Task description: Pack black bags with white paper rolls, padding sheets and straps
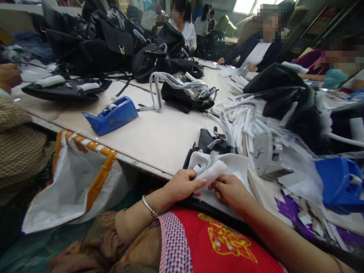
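My left hand (pixel 183 185), with a bangle on its wrist, is closed around a folded strip of white foam wrap (pixel 212 171), thumb on top. My right hand (pixel 229 190) has its fingers curled in at the strip's lower right edge, pinching there; its fingertips are partly hidden. Both hands are over a black handbag (pixel 205 139) lying at the table's near edge. A white sheet (pixel 240 163) covers much of the bag, and clear-wrapped straps (pixel 227 131) stretch away from it.
A blue tape dispenser (pixel 118 115) stands left, another blue dispenser (pixel 339 184) right, beside a grey-white one (pixel 264 153). White foam strips (pixel 241 121) heap at the right. Black bags (pixel 91 49) pile up behind. A white sack (pixel 57 193) gapes below the table. Several people sit around.
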A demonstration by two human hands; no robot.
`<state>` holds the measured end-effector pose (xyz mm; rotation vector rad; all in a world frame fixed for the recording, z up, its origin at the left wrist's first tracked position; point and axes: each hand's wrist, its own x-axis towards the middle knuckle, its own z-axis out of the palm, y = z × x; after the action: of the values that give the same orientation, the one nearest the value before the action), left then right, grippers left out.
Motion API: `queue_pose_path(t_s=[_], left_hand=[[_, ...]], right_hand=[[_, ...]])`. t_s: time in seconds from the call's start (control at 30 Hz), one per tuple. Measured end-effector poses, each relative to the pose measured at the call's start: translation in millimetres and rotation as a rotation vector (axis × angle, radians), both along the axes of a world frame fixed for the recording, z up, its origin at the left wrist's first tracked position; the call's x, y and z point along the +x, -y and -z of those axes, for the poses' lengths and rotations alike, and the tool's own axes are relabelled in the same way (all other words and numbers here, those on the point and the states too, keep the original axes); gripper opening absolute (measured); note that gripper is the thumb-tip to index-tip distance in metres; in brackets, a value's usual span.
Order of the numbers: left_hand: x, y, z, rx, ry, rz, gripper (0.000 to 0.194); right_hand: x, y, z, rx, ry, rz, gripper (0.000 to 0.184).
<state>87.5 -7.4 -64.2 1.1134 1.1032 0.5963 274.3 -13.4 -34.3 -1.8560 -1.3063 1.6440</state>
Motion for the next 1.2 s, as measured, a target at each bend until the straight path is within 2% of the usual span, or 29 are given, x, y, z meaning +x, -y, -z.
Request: queue_pose_path(t_s=[0.2, 0.33, 0.43, 0.57, 0.6, 0.67, 0.7, 0.77, 0.83, 0.9, 1.07, 1.2], left_hand=[[0.0, -0.9, 9.2, -0.032, 0.022, -0.032, 0.046], [0.9, -1.3, 8.3, -0.004, 0.017, -0.037, 0.041], [1.1, -1.6, 7.3, 0.007, -0.026, -0.050, 0.040], [1.1, -2.0, 5.7, 0.008, -0.082, -0.019, 0.039], [1.2, -2.1, 4.8, 0.015, -0.100, -0.012, 0.039], [1.4, -2.3, 2.7, 0.060, -0.153, 0.003, 0.038], [1.6, -2.3, 1.7, 0.110, -0.192, 0.013, 0.038], [1.9, -2.0, 0.0, 0.235, -0.283, 0.034, 0.036], [2.0, -1.0, -0.7, 0.347, -0.374, 0.051, 0.034], [1.5, 0.8, -0.6, 0.424, -0.451, 0.061, 0.033], [-1.5, 6.4, -0.2, 0.560, -0.485, 0.124, 0.028], [-1.4, 7.9, -2.2, 0.564, -0.471, 0.156, 0.032]], right_hand=[[-11.4, -13.0, 5.1, 0.046, 0.054, -0.110, 0.016], [-7.8, -5.6, 0.5, 0.077, 0.162, -0.225, 0.022], [5.9, 9.0, -15.0, 0.267, 0.233, -0.387, 0.025], [27.9, 23.0, -36.9, 0.449, 0.275, -0.680, 0.055], [30.3, 22.9, -39.5, 0.492, 0.288, -0.763, 0.055], [28.8, 17.1, -41.0, 0.616, 0.361, -0.920, 0.037], [25.1, 11.8, -40.6, 0.702, 0.417, -0.984, 0.029], [13.4, -2.5, -39.7, 0.891, 0.527, -1.071, 0.023], [0.3, -19.1, -39.6, 1.051, 0.572, -1.086, 0.019], [-10.0, -34.6, -38.8, 1.089, 0.530, -1.051, 0.016], [-14.8, -52.5, -24.6, 0.879, 0.259, -0.936, 0.017], [-8.5, -47.4, -12.5, 0.841, 0.234, -0.782, 0.019]])
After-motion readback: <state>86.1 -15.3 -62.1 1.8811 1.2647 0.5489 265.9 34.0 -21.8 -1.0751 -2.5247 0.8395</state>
